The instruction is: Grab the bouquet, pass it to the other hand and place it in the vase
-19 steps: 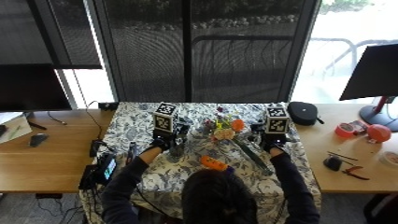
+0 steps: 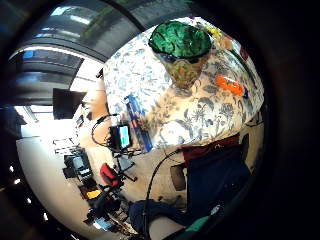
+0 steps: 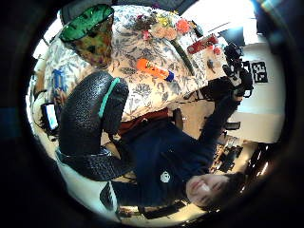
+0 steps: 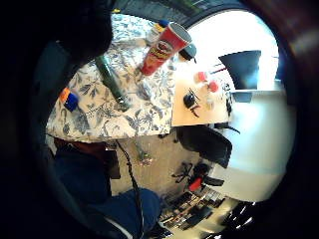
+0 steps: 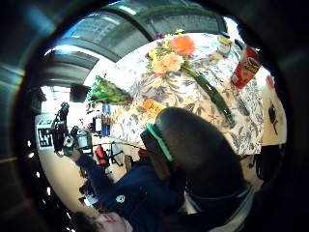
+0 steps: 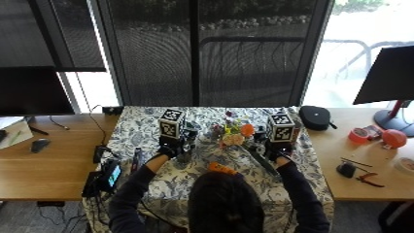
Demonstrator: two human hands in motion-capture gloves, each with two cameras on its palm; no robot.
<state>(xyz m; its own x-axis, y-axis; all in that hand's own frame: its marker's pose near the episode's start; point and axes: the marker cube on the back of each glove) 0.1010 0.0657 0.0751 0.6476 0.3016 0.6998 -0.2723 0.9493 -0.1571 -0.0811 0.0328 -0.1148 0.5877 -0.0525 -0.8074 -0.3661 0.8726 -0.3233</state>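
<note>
Floral-patterned tablecloth [image 6: 194, 126] covering the middle table, a person seated at its near edge with both gloved hands raised over it. Bouquet [image 6: 234, 135]: orange, peach and yellow blooms lying on the cloth near the centre toward the far edge, its long green wrapped stem [image 5: 212, 96] running back toward the near right corner; not held by either hand. Vase [image 2: 181, 52]: green glass mouth, mottled body, standing upright on the cloth in the left half, well apart from the blooms. Left hand [image 6: 171, 148]: hovering beside the vase, at its near side; thumb side palm view shows a curled thumb [image 3: 90, 118] closing on nothing, so the fingers read as relaxed and empty. Right hand [image 6: 278, 153]: over the stem end of the bouquet near the right edge; a black thumb [image 5: 193, 150] fills its thumb side view with nothing inside it, though whether the other fingers are bent cannot be told. Orange object with blue end [image 6: 222, 169]: flat on the cloth near the near edge, between the two forearms. Red crisp tube [image 4: 163, 47]: upright near the far right corner, beside the stem. Small screen device [image 6: 110, 175]: at the cloth's left edge.
</note>
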